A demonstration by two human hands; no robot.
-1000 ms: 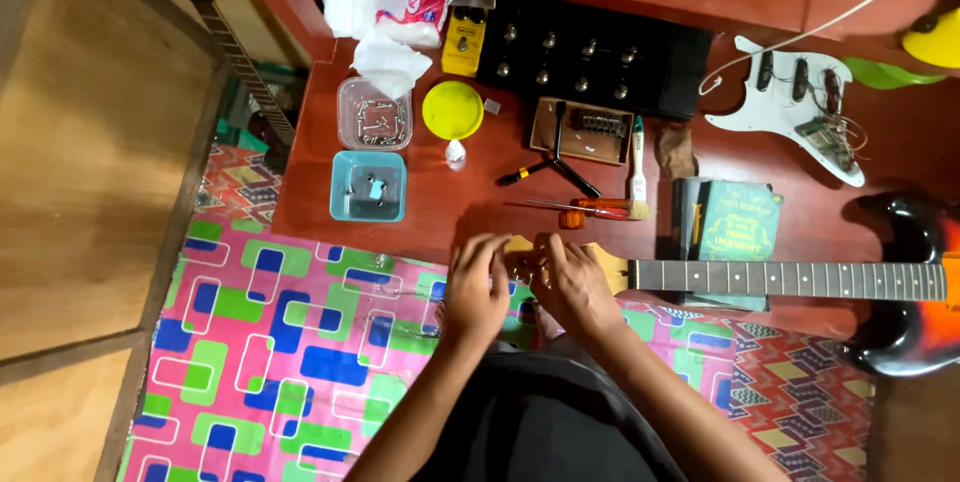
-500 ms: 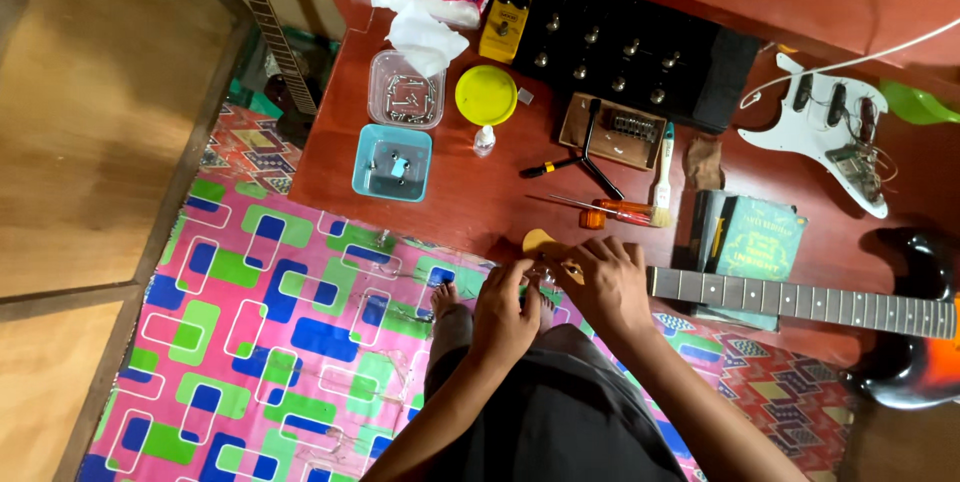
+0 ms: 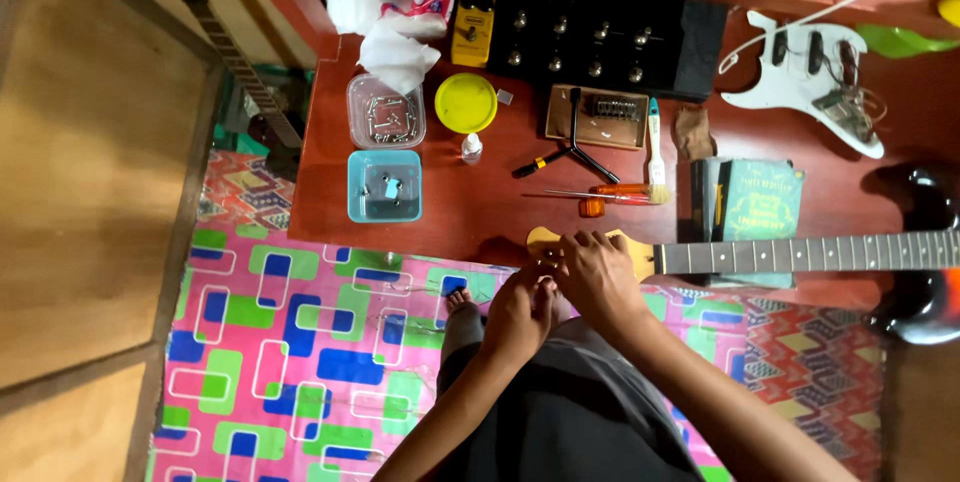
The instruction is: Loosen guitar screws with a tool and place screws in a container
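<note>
The right hand rests on the pale guitar headstock at the bench edge, fingers curled over it. The left hand sits just below, touching it; I cannot tell what its fingers grasp. An orange-handled screwdriver lies just beyond the fingers, and 2 small tubs further left.

Low red-brown wooden table stands on a multicoloured patterned floor mat; bare wood floor at left.
</note>
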